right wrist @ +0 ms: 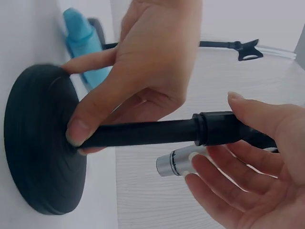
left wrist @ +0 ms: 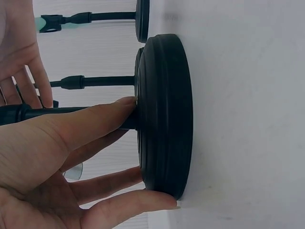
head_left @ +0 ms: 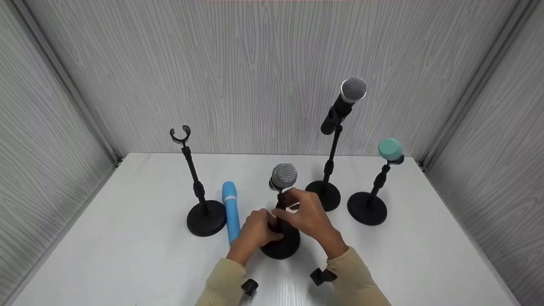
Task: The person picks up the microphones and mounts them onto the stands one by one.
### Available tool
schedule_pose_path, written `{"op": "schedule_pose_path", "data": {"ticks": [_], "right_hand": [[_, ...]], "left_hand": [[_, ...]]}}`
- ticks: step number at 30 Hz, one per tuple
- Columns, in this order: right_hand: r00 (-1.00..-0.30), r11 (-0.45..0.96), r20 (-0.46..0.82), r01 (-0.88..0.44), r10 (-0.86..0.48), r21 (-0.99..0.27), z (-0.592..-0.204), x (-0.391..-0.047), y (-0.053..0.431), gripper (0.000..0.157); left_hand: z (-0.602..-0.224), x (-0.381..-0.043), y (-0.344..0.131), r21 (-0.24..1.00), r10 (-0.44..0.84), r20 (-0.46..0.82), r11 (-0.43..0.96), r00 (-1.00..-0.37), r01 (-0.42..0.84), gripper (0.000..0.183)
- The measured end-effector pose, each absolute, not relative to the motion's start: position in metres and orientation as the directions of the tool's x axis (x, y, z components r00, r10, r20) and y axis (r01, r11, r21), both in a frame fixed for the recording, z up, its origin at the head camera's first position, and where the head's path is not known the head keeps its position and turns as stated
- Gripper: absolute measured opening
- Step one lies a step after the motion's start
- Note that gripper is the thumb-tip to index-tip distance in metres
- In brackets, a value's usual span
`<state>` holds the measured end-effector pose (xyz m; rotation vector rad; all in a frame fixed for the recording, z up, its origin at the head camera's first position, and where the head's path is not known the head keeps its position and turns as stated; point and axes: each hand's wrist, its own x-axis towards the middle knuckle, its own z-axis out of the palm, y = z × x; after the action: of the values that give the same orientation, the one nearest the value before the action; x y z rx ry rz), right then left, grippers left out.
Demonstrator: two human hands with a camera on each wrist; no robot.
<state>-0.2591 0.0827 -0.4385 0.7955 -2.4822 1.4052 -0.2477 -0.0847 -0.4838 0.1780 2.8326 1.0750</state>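
Note:
The middle microphone stand (head_left: 280, 246) has a black round base and carries a microphone (head_left: 284, 175) with a silver mesh head. My left hand (head_left: 257, 231) grips the foot of its pole, the thumb on the pole and another finger at the base's rim (left wrist: 169, 119). Higher up, my right hand (head_left: 308, 212) loosely holds the black collar (right wrist: 219, 128), thumb on one side and fingers curled behind. A silver microphone end (right wrist: 181, 162) shows beyond those fingers. Left of the hands, a blue microphone (head_left: 231, 210) lies on the table, partly hidden by the left hand.
An unloaded stand (head_left: 206, 219) with a curved clip is at the left. Behind on the right, a taller stand (head_left: 325, 193) holds a black microphone (head_left: 342, 104) with a silver head. A shorter stand (head_left: 367, 208) at far right holds a teal-topped microphone (head_left: 389, 148). Grey wood-grain walls surround the white table (head_left: 140, 255).

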Motion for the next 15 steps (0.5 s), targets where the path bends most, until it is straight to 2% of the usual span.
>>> {"op": "schedule_pose_path", "data": {"ticks": [6, 15], "right_hand": [[-0.837, 0.423, 0.433, -0.545, -0.335, -0.724, -0.4375, -0.2576, 0.0823, 0.016], [-0.797, 0.361, 0.434, -0.585, -0.42, -0.726, -0.4388, -0.2567, 0.0831, 0.015]], "left_hand": [[-0.4845, -0.2483, -0.0834, 0.666, 0.152, -0.054, 0.742, -0.987, 0.078, 0.027], [-0.4841, -0.2466, -0.0849, 0.671, 0.145, -0.021, 0.735, -0.989, 0.094, 0.029]]}}
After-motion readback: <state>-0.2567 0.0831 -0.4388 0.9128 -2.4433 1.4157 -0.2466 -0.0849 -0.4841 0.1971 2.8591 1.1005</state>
